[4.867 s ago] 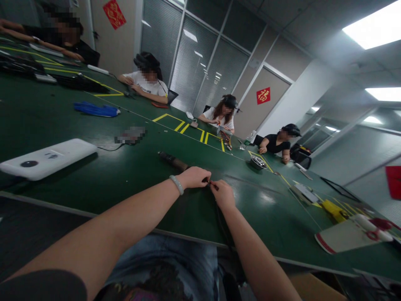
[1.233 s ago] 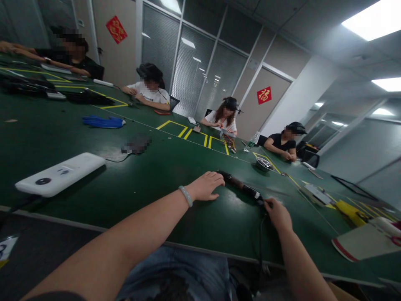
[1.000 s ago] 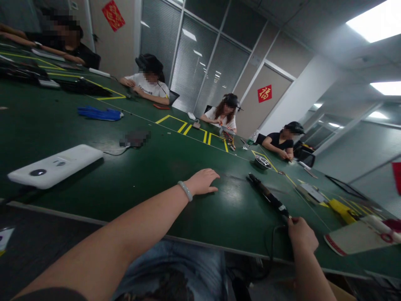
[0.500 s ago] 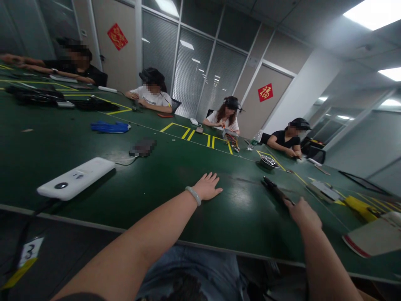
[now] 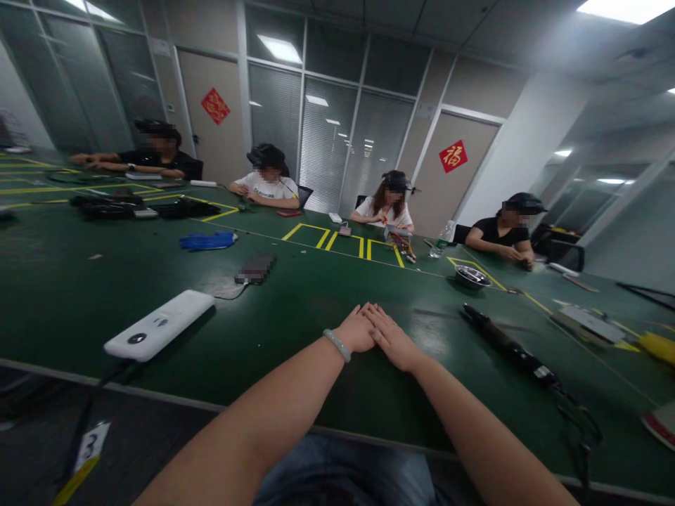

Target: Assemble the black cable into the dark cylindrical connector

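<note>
The left hand (image 5: 356,333) and right hand (image 5: 397,344) meet on the green table (image 5: 295,376), both open, their fingers overlapping; a black tool (image 5: 506,346) lies on the table to their right, well apart from them, its dark cord (image 5: 586,450) running toward the near edge, with a metal bowl (image 5: 472,278) beyond it and a white box (image 5: 163,325) to the hands' left

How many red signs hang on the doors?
2: the left red sign is on the left-hand door, the right red sign on the right-hand door; neither is covered.
</note>
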`<state>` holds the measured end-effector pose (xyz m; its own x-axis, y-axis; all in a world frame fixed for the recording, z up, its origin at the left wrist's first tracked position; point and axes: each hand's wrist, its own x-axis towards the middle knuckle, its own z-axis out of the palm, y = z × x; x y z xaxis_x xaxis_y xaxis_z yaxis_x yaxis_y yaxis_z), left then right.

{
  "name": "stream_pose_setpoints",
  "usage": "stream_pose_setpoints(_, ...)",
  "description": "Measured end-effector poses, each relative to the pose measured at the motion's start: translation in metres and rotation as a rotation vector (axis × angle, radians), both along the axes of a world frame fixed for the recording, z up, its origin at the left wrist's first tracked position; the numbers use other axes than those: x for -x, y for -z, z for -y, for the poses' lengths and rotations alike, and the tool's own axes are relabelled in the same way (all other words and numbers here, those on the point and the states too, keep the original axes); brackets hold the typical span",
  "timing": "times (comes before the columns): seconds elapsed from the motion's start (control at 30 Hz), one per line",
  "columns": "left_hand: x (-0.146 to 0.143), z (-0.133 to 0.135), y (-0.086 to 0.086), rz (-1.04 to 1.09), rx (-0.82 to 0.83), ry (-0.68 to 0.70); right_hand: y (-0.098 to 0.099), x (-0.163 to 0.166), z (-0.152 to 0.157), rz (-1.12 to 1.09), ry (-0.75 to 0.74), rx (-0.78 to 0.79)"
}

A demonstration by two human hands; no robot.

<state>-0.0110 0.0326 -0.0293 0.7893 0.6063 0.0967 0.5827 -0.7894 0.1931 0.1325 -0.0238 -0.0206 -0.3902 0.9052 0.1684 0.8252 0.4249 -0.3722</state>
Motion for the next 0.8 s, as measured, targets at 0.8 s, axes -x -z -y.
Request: stream_pose_setpoints(0.8, 0.111, -0.087, -0.044, 0.237, -0.278, -0.799, -0.037, -0.08, 0.021, 0.1, 0.731, -0.268)
